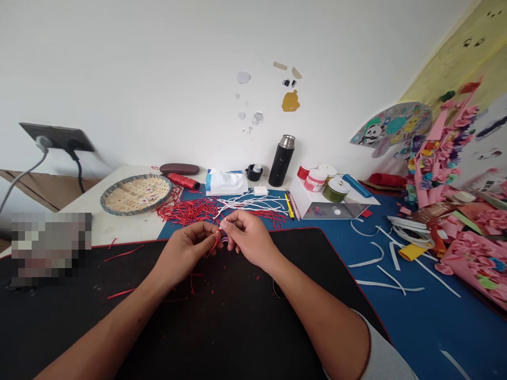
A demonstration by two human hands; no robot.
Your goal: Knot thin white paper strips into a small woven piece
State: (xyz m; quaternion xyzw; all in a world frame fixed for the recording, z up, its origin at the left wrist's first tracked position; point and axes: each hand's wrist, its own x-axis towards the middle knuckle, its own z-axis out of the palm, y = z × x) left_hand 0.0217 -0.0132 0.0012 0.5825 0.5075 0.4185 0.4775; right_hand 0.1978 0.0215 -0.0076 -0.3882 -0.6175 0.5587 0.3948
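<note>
Over the black mat (pixel 237 327), my left hand (pixel 185 248) and my right hand (pixel 249 237) meet fingertip to fingertip. Between them is a thin red cord (pixel 214 245), pinched by the thumb and finger of each hand. One end of the cord hangs down by the left fingers. Beneath my right fingers a small striped, pale purple piece shows in part; what it is I cannot make out. Just past the hands lie a heap of cut red cords (pixel 190 211) and a bundle of white cords (pixel 253 205).
A woven basket (pixel 137 195) and a red thread spool (pixel 181 181) lie at back left. Behind stand a black flask (pixel 281 161) and paint jars (pixel 316 180) on a white box. White paper strips (pixel 390 285) and pink paper crafts (pixel 475 258) lie to the right.
</note>
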